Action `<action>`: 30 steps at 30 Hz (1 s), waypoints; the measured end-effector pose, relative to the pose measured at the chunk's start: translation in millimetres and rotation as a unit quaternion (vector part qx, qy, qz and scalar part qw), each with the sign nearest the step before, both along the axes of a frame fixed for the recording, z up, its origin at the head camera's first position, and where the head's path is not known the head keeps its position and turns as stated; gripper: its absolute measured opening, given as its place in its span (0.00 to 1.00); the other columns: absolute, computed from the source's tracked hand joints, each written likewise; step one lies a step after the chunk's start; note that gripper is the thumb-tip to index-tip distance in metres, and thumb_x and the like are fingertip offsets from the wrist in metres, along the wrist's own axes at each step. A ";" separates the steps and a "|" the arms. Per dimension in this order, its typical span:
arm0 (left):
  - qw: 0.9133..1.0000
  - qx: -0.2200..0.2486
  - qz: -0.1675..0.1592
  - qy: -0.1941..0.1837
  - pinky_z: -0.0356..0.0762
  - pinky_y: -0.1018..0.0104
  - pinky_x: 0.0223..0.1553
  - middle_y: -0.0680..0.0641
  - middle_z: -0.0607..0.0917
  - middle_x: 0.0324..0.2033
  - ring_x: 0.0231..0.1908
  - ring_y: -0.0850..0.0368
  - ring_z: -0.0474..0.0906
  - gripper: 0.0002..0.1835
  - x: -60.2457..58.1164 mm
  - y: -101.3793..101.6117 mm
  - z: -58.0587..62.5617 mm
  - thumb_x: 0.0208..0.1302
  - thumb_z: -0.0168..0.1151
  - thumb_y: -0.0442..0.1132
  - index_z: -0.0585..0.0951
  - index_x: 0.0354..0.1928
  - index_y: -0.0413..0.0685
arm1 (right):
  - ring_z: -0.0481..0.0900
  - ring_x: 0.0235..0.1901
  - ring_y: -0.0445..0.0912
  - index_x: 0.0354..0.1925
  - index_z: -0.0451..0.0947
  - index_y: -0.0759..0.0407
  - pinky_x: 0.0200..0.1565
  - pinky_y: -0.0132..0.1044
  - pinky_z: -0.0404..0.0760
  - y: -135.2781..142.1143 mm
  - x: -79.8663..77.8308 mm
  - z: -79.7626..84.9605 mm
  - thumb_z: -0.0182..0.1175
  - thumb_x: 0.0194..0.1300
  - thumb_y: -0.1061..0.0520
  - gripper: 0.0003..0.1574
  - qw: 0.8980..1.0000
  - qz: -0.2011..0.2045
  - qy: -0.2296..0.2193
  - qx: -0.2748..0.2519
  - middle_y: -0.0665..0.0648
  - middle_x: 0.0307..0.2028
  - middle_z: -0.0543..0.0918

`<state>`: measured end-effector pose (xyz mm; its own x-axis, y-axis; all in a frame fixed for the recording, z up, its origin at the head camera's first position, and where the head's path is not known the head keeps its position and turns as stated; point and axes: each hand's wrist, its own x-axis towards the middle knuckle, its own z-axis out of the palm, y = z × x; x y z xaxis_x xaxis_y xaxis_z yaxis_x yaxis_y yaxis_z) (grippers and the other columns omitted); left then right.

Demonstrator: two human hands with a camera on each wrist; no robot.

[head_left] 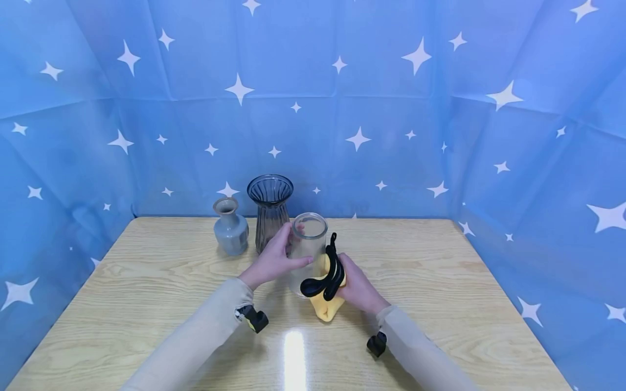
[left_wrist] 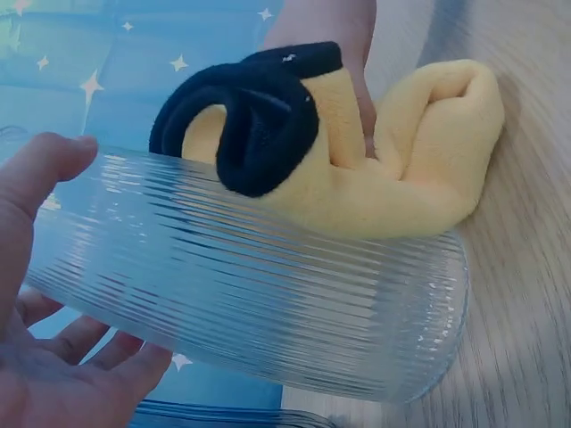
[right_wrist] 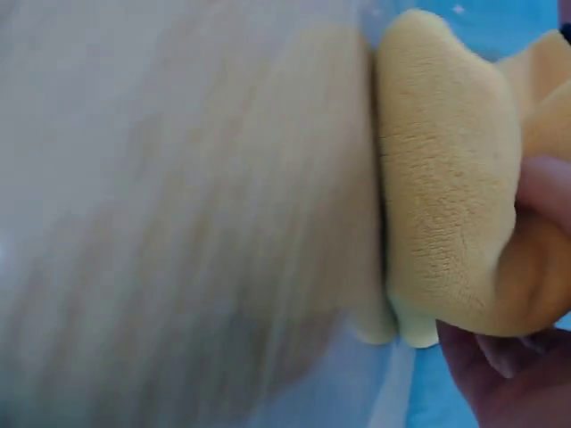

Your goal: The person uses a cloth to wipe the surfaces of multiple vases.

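Note:
A clear ribbed glass vase [head_left: 309, 243] is in the middle of the head view, its round mouth facing up. My left hand [head_left: 276, 257] grips it from the left near the top, thumb on the near side and fingers round the far side. In my right hand [head_left: 359, 287] is a folded yellow cloth [head_left: 326, 310] with black edging, pressed to the right side of the glass. The left wrist view shows the cloth [left_wrist: 419, 192] lying along the ribbed wall of the vase [left_wrist: 285, 276]. Up close in the right wrist view, fingers hold the bunched cloth [right_wrist: 446, 178].
A dark grey fluted glass vase [head_left: 271, 217] with a flared mouth stands just behind my left hand. Left of it is a small blue-grey vase [head_left: 231, 231] with a narrow neck. The wooden table [head_left: 440, 304] ends at a blue star-patterned curtain [head_left: 313, 130].

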<state>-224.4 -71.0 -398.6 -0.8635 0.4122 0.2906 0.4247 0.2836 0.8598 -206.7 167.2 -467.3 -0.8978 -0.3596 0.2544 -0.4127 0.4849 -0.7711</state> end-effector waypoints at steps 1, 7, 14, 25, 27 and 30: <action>1.000 -0.001 0.002 0.002 0.74 0.55 0.50 0.40 0.74 0.55 0.51 0.49 0.73 0.35 -0.3 0.1 0.0 0.53 0.75 0.40 0.66 0.59 0.44 | 0.75 0.43 0.47 0.48 0.69 0.57 0.48 0.46 0.76 0.2 0.2 1.5 0.76 0.45 0.67 0.34 1.000 -0.001 -0.001 -0.003 0.52 0.42 0.78; 1.000 -0.009 -0.005 0.002 0.76 0.56 0.52 0.45 0.76 0.53 0.51 0.51 0.74 0.33 -1.9 -2.0 2.0 0.52 0.76 0.39 0.69 0.58 0.45 | 0.75 0.46 0.48 0.53 0.70 0.56 0.47 0.44 0.77 -0.1 4.1 22.7 0.70 0.54 0.67 0.30 0.996 -0.024 -0.031 -0.085 0.55 0.46 0.78; 0.999 0.011 -0.031 -0.023 0.69 0.49 0.60 0.43 0.76 0.56 0.55 0.48 0.73 0.36 -5.0 -5.7 2.9 0.53 0.72 0.33 0.68 0.64 0.44 | 0.73 0.50 0.49 0.59 0.69 0.63 0.50 0.44 0.75 -4.5 -0.5 61.0 0.65 0.56 0.72 0.33 0.987 -0.021 -0.005 -0.159 0.61 0.51 0.76; 0.998 0.005 -0.052 -0.026 0.70 0.52 0.59 0.44 0.76 0.57 0.56 0.48 0.74 0.35 -6.9 -7.0 1.6 0.56 0.71 0.34 0.68 0.65 0.44 | 0.77 0.46 0.48 0.62 0.71 0.60 0.44 0.36 0.79 -4.8 -1.8 75.5 0.66 0.59 0.67 0.33 0.981 -0.024 0.000 -0.191 0.61 0.53 0.77; 0.998 0.007 -0.053 -0.032 0.69 0.51 0.60 0.43 0.77 0.56 0.57 0.46 0.73 0.34 -7.3 -7.4 1.5 0.56 0.71 0.34 0.68 0.65 0.44 | 0.77 0.45 0.47 0.62 0.71 0.60 0.44 0.36 0.79 -4.5 -0.6 69.2 0.66 0.59 0.66 0.32 0.983 -0.029 -0.005 -0.180 0.60 0.53 0.77; 0.997 0.009 -0.049 -0.051 0.68 0.51 0.61 0.42 0.78 0.54 0.58 0.44 0.72 0.32 -7.7 -9.1 0.9 0.57 0.70 0.36 0.68 0.63 0.44 | 0.77 0.42 0.48 0.58 0.72 0.59 0.41 0.38 0.78 -4.5 1.1 57.6 0.67 0.58 0.66 0.29 0.986 -0.034 -0.014 -0.160 0.58 0.48 0.78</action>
<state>-232.1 -80.1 -397.6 -0.8448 0.4915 0.2115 0.3598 0.2292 0.9044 -205.6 162.6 -409.7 -0.9250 -0.2042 0.3203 -0.3645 0.2397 -0.8998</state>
